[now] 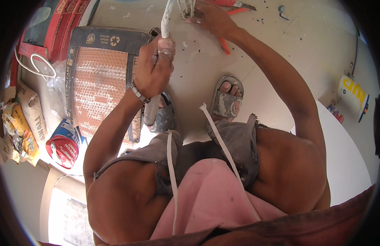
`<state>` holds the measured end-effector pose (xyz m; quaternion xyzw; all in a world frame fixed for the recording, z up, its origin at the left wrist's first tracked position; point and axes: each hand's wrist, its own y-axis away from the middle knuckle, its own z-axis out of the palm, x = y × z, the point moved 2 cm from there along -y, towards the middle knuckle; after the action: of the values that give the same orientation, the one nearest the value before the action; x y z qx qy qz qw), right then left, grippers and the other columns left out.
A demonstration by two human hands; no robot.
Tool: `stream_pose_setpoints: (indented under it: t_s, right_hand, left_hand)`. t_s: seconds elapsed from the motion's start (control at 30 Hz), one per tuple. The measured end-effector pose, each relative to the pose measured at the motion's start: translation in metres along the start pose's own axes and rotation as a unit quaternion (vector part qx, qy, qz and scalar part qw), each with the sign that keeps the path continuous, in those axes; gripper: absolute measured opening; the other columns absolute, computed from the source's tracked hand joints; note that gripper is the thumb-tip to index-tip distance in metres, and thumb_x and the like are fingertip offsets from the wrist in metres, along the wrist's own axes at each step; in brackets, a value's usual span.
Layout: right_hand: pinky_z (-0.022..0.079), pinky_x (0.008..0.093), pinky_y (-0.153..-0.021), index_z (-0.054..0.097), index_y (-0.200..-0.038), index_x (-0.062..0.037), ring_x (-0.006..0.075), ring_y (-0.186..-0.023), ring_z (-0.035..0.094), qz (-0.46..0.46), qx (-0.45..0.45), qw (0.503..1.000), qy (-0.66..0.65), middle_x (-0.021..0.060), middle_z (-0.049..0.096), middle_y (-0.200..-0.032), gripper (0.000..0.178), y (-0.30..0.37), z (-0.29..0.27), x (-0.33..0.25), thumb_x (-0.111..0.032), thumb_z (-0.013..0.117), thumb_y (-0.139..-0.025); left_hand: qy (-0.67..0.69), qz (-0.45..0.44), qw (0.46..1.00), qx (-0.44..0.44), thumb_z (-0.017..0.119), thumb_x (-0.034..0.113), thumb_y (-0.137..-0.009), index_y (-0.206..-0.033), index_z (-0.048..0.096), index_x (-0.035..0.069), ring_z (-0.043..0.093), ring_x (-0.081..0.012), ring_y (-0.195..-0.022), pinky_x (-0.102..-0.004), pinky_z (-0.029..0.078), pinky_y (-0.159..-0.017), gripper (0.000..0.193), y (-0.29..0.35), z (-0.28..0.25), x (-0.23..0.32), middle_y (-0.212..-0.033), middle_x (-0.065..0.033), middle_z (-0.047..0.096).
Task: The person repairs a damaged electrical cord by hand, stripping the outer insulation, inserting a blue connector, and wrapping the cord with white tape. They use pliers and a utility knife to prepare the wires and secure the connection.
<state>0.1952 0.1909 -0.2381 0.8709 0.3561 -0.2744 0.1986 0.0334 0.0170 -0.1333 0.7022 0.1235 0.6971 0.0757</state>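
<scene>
Packages first: a large flat carton with a dark border and an orange dotted panel is lying on the floor at left, red flat packs stacked above it, printed sacks slumping at far left. A red-and-blue paint can is lying below the carton; contents not visible. A yellow-and-white tub is standing at right.

Left hand: fingers wrapping tight around a white paint-crusted cable, thumb pressing on top, the cable running up out of the fist.

Right hand: fingers curling at a bundle of white wires near the top edge; cannot tell whether they are gripping. Orange-handled pliers are lying just below this hand.
</scene>
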Motion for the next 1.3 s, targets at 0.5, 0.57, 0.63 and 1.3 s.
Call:
stream_pose_setpoints:
  t_s: [0.5,0.57,0.63,1.3]
  right_hand:
    - [0.049,0.0396,-0.089,0.06,-0.123,-0.0023,0.0302,-0.1,0.061,0.024,0.085,0.993,-0.081,0.0122,0.06,-0.115,0.034,0.044,-0.067,0.002,-0.004,0.062,-0.089]
    - [0.049,0.0391,-0.09,0.06,-0.123,-0.0026,0.0282,-0.103,0.061,0.054,0.093,0.982,-0.157,0.0118,0.06,-0.117,0.033,0.048,-0.083,0.002,-0.004,0.062,-0.09]
    - [0.049,0.0403,-0.092,0.059,-0.127,-0.0022,0.0271,-0.108,0.06,0.056,0.084,0.98,-0.174,0.0123,0.061,-0.121,0.037,0.05,-0.099,-0.005,-0.012,0.066,-0.091]
    - [0.053,0.0361,-0.095,0.057,-0.135,-0.003,0.024,-0.109,0.064,-0.108,-0.016,0.977,-0.185,0.0127,0.064,-0.116,0.046,0.015,-0.165,-0.117,-0.004,0.062,-0.09]
  left_hand:
    - [-0.123,0.113,0.986,-0.014,0.039,0.036,-0.107,-0.094,0.053,-0.002,0.046,-0.0427,-0.054,-0.045,0.037,-0.054,0.042,-0.004,0.031,-0.001,-0.059,-0.0202,0.046]
    - [-0.119,0.083,0.989,-0.007,0.041,0.035,-0.107,-0.094,0.053,-0.002,0.045,-0.0399,-0.052,-0.0446,0.037,-0.055,0.042,-0.008,0.024,0.004,-0.059,-0.0191,0.046]
    - [-0.072,0.01,0.997,0.007,0.041,0.036,-0.107,-0.093,0.054,-0.003,0.043,-0.0345,-0.052,-0.044,0.038,-0.055,0.044,-0.014,0.015,0.011,-0.06,-0.0172,0.045]
    - [0.037,-0.058,0.997,0.022,0.036,0.053,-0.107,-0.083,0.048,0.007,0.037,-0.004,-0.051,-0.0219,0.035,-0.041,0.053,-0.021,0.019,0.022,-0.067,0.0034,0.04]
